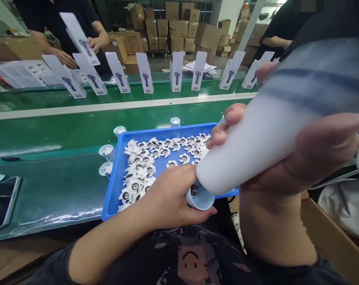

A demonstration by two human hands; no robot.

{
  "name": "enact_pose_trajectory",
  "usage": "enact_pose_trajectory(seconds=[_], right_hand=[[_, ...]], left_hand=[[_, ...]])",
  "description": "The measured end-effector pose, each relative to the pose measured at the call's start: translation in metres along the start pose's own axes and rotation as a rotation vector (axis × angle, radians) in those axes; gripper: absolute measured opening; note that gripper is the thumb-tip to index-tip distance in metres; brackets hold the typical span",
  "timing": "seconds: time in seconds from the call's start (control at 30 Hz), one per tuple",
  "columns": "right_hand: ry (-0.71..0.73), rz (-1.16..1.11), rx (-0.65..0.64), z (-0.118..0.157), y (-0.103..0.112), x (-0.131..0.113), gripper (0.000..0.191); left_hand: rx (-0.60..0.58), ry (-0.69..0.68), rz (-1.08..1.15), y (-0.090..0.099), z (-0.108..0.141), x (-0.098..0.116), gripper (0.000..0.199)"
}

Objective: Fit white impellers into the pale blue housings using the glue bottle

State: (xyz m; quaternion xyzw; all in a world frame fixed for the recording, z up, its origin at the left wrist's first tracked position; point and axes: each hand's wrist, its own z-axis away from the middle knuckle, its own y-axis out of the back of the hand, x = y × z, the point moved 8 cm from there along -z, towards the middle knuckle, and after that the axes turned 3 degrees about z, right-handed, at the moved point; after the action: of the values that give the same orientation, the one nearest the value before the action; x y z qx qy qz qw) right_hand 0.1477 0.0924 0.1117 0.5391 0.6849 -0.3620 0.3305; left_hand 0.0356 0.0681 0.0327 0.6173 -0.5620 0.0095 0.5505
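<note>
A pale blue, open-topped cylindrical housing, with a small dark-centred motor visible inside, sits at the near edge of a blue tray of white fan blades, held in a worker's left hand, which is curled around its left side. The right hand is wrapped around a frosted white, bottle-shaped object, its rounded end slanting down to the housing's mouth. That object hides part of the housing's interior and the tray's right side; its far end is blurred and cut off at right.
</note>
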Motion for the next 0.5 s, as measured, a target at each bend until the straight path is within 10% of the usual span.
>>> enact_pose_trajectory(seconds=[0.17, 0.37, 0.5], right_hand=[[-0.029, 0.126, 0.07, 0.006, 0.009, -0.001, 0.053], [-0.047, 0.074, 0.108, 0.003, 0.004, -0.002, 0.03], [-0.082, 0.072, 0.185, 0.004, 0.027, 0.004, 0.038]], left_hand=[[-0.01, 0.024, 0.004, -0.001, 0.001, 0.0, 0.036], [-0.026, 0.068, 0.069, -0.004, -0.001, 0.004, 0.037], [-0.131, 0.201, 0.045, -0.005, 0.011, -0.015, 0.069]])
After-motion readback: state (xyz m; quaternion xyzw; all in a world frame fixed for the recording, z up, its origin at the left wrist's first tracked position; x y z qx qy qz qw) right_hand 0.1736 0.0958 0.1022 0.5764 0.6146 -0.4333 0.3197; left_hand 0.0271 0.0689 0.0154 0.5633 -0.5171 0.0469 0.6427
